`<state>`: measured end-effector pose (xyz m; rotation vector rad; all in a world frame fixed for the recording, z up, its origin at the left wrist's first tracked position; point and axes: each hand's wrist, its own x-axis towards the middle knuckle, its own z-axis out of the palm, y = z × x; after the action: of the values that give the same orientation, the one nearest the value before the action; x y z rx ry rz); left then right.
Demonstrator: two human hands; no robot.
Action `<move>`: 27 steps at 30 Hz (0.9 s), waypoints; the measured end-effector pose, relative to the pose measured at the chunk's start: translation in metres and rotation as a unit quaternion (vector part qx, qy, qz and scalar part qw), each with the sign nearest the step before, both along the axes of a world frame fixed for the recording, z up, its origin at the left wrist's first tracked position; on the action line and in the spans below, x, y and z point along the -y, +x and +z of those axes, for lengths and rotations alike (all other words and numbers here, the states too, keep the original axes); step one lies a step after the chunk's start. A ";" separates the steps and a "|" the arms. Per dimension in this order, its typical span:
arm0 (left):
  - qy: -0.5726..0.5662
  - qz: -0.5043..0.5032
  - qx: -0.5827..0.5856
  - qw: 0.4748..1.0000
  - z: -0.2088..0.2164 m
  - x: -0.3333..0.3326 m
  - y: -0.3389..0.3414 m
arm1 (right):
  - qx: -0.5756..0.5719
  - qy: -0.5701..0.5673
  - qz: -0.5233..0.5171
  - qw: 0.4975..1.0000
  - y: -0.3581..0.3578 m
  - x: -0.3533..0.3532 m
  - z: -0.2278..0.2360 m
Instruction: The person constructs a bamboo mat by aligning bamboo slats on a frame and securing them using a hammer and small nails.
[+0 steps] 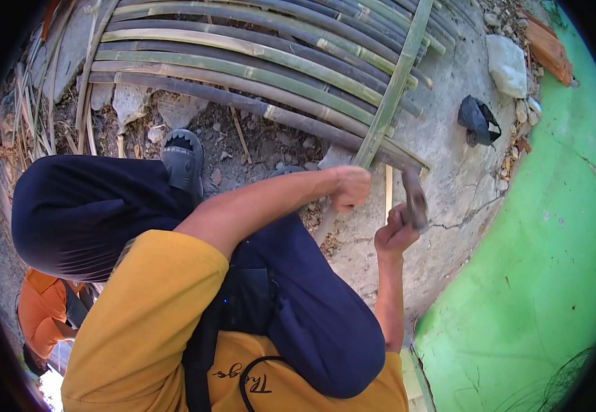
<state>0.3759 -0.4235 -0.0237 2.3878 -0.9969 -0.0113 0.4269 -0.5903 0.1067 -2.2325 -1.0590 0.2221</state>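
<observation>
My left hand (351,187) is closed in a fist at the near end of a green split bamboo strip (397,86). That strip lies crosswise over several long bamboo slats (256,51) set side by side. To the right, my right hand (395,233) is closed around a dark hammer (414,199), smeared by motion and raised beside the strip. Its handle is mostly hidden by my fingers. Between my hands a thin pale wooden stick (388,192) stands out from the edge of the nearest slat (291,118).
A black plastic bag (478,121), a white block (506,65) and small stones lie on the concrete slab (449,178). A green surface (518,275) curves along the right. Loose bamboo strips (33,103) lie at the left. Behind, a person in orange (40,312) is partly visible.
</observation>
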 end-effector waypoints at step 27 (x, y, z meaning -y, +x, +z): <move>-0.034 -0.004 0.008 0.999 -0.005 0.004 -0.002 | -0.011 -0.071 0.097 0.993 0.026 0.001 -0.036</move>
<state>0.3738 -0.4278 -0.0284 2.3247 -0.9994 0.0385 0.4528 -0.5910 0.0706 -2.2452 -1.2837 0.4153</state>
